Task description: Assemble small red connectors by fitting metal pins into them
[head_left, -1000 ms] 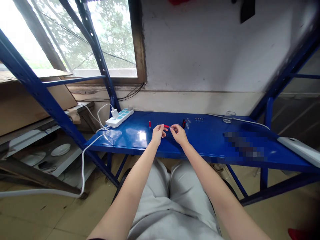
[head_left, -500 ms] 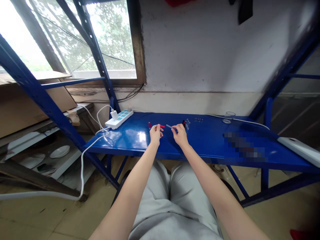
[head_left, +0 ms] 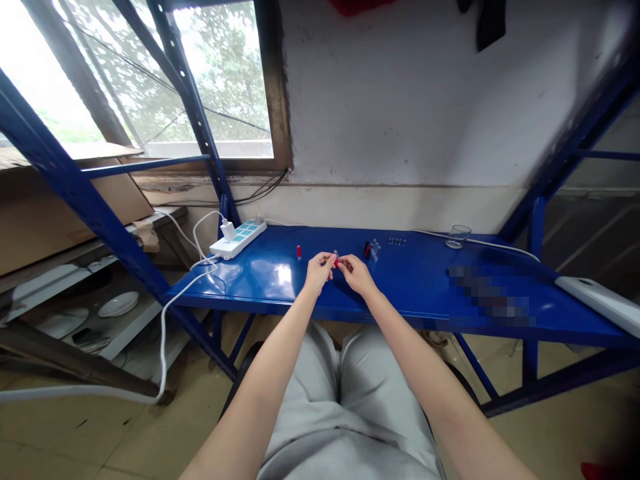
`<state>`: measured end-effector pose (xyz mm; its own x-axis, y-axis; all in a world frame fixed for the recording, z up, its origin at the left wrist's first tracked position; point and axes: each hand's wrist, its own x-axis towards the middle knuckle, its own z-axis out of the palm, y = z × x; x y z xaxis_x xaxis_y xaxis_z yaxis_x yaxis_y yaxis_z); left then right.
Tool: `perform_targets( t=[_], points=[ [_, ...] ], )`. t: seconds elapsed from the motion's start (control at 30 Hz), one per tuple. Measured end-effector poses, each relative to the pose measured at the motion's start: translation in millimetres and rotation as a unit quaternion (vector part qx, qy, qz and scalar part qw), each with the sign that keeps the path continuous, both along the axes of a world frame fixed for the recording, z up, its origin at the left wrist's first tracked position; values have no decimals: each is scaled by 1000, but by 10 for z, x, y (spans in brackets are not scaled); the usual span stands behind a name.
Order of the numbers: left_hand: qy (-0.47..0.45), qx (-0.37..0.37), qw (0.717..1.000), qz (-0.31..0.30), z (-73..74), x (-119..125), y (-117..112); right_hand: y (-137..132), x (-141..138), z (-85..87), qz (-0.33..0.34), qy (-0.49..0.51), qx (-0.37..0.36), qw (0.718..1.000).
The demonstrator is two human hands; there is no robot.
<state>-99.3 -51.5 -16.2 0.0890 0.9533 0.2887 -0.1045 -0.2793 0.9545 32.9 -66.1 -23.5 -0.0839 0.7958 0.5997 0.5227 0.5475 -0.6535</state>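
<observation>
My left hand (head_left: pixel 319 272) is closed on a small red cylindrical piece (head_left: pixel 336 265), mostly covered by fingers. Close against it, my right hand (head_left: pixel 357 274) pinches a short clear plastic tube (head_left: pixel 337 254). The two pieces come together between my fingertips; I cannot tell whether one is inside the other. A red upright piece (head_left: pixel 299 252) stands on the blue table (head_left: pixel 250 280) left of my hands. To the right are a black-and-red piece (head_left: pixel 368 250) and several clear plastic pieces (head_left: pixel 375 250).
Several tiny metallic parts (head_left: pixel 397 241) lie in a row behind the clear pieces. A clear glass (head_left: pixel 457 237) stands at back right. A white power strip (head_left: pixel 239 239) with a plugged-in cable is at the left; a white object (head_left: pixel 597 303) rests at the right edge.
My hands have moved towards each other. The red piece and the clear tube, apart before, now meet between my fingers.
</observation>
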Motion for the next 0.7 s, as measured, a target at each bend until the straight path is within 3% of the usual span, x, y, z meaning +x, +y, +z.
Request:
perform_targets(
  t=[0.23,0.53,0.7],
  points=[
    [22,38,999,-5,2,-2,-20,-16,-21,11,36,22,-23,999],
    [2,11,999,-50,29,-7,-38,-30,-8,21,40,-2,-39,998],
    [-18,2,1000,-1,14,-7,-14,-51,-19,37,-14,25,-10,1000]
  ],
)
